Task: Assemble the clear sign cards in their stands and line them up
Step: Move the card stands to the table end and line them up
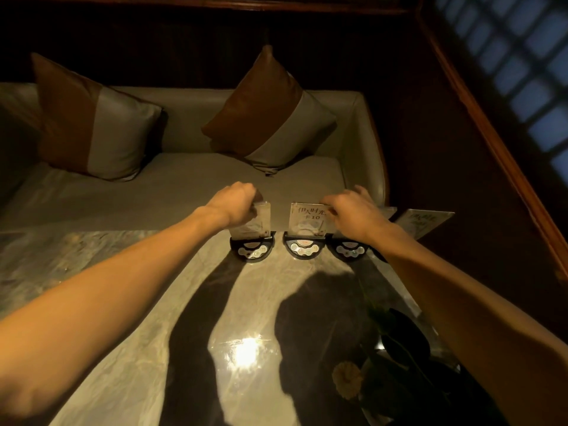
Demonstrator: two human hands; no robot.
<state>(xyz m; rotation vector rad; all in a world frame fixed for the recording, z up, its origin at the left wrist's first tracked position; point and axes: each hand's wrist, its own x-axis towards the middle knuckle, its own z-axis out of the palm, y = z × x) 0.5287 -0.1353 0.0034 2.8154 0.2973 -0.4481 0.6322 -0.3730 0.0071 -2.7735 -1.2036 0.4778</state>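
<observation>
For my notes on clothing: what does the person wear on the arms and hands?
Nothing that shows. Both forearms are bare up to the picture's edge, with no sleeve in view. The left hand and the right hand have no glove, ring, watch or bracelet visible.

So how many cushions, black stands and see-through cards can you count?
Brown-and-grey cushions: 2
Black half-round button stands: 3 in full view
Clear plastic sign cards: 3
Total: 8
</observation>
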